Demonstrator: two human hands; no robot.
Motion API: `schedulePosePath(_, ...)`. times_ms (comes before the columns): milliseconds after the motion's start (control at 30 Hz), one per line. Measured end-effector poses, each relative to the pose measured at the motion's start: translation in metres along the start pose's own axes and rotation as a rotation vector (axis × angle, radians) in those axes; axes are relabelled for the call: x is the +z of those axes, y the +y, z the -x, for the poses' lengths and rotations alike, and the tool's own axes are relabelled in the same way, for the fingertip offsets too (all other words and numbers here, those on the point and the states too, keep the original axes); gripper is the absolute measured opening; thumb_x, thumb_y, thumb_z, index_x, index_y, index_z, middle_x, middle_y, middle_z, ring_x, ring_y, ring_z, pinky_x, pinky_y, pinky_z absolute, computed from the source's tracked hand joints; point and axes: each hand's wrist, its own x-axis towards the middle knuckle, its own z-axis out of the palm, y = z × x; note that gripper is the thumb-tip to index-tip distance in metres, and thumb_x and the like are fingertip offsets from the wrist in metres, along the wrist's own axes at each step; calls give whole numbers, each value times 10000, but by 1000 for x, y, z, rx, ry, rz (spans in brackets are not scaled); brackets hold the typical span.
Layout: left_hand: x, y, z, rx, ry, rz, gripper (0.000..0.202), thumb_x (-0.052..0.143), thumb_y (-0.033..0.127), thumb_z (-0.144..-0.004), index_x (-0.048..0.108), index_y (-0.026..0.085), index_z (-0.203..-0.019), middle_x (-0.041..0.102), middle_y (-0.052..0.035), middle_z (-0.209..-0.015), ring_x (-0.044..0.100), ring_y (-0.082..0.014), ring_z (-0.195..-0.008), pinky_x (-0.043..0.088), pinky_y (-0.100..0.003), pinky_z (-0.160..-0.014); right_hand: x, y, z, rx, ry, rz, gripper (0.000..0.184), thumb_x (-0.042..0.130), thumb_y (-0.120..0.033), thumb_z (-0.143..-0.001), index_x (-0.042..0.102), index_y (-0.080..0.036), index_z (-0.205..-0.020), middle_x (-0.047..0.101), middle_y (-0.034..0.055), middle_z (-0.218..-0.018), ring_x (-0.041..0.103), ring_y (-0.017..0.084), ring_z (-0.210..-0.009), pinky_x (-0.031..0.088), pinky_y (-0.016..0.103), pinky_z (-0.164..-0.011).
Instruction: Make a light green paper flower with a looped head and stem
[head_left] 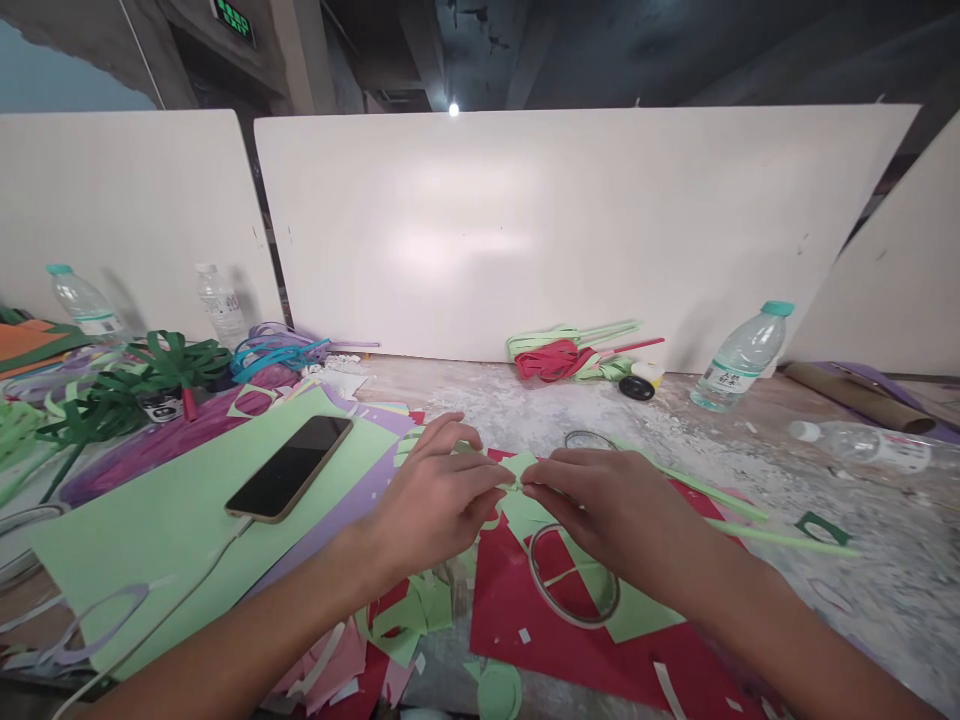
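Note:
A small piece of light green paper (516, 480) is held between the fingertips of both hands, over the middle of the table. My left hand (442, 490) pinches it from the left, thumb and index finger together, its other fingers raised and loosely curled. From the other side my right hand (600, 500) is closed on it in a pinch. Beneath the right hand a tape roll (574, 622) lies on a red paper sheet (517, 620), with a light green sheet (649, 615) partly under the roll. Green paper scraps (427, 605) lie below the left hand.
A phone (292, 470) on a cable rests on a large green sheet (180, 500) at left. Paper-strip flowers (555, 358), a small black-capped container (640, 385) and a water bottle (742, 360) stand or lie along the white partition (375, 220). Another bottle (885, 447) lies at right.

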Motion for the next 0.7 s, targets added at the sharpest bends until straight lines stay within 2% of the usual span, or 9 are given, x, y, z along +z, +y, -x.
schedulePosePath(100,-1,-1,-8,-119,20,113,176,596,154,-790,697,214,-922,686,-25,-714,555,-211,-884,425,-404,-902,-20,-9,-10,-76,119,89,228,470,-208,-897,620,-207,-726,633,40,-663,566,171,-645,368,291,-588)
schedulePosePath(167,-6,-2,-14,-287,67,225,162,627,204,-779,704,213,-921,683,-40,-760,581,-206,-858,480,-355,-790,-41,-20,-7,-95,322,89,202,491,-227,-888,611,-212,-727,652,55,-728,573,191,-709,395,316,-641)
schedulePosePath(233,-13,-3,-20,-451,131,352,163,647,257,-768,705,207,-912,681,-55,-839,607,-196,-834,496,-320,-708,-62,-28,1,-2,492,-14,245,505,-319,-885,579,-219,-673,622,38,-647,539,160,-587,400,298,-565)
schedulePosePath(267,-16,-2,-23,-504,157,413,166,656,275,-762,704,204,-904,680,-57,-872,617,-192,-828,497,-313,-699,-70,-30,5,83,497,-87,318,500,-386,-881,542,-223,-611,569,19,-553,483,136,-485,368,279,-477)
schedulePosePath(333,-21,0,-27,-533,182,511,169,670,288,-751,700,197,-890,684,-53,-892,629,-186,-830,494,-313,-725,-78,-28,8,224,393,-184,364,505,-488,-852,522,-228,-598,513,-3,-494,426,117,-410,306,257,-380)
schedulePosePath(400,-23,4,-31,-499,171,559,160,673,279,-751,703,195,-884,689,-46,-885,628,-185,-848,488,-315,-752,-78,-20,2,346,319,-246,345,522,-522,-828,539,-216,-669,562,13,-605,412,103,-417,281,249,-356)
schedulePosePath(433,-24,6,-33,-475,157,571,152,669,272,-756,705,198,-883,690,-42,-879,626,-185,-853,486,-316,-759,-76,-15,-4,355,298,-307,382,493,-517,-846,512,-203,-630,588,30,-696,401,87,-427,287,246,-362)
schedulePosePath(533,-24,12,-39,-436,120,636,132,651,267,-774,710,202,-872,697,-34,-883,626,-184,-861,495,-320,-777,-72,-5,-25,251,218,-482,471,377,-468,-916,441,-180,-548,568,29,-762,393,68,-469,330,232,-417)
schedulePosePath(700,-20,12,-50,-502,85,884,191,641,309,-779,704,175,-900,710,-56,-951,634,-210,-929,515,-347,-828,-72,-2,-49,179,55,-509,361,380,-412,-918,476,-193,-647,459,-14,-659,358,87,-502,303,222,-437)
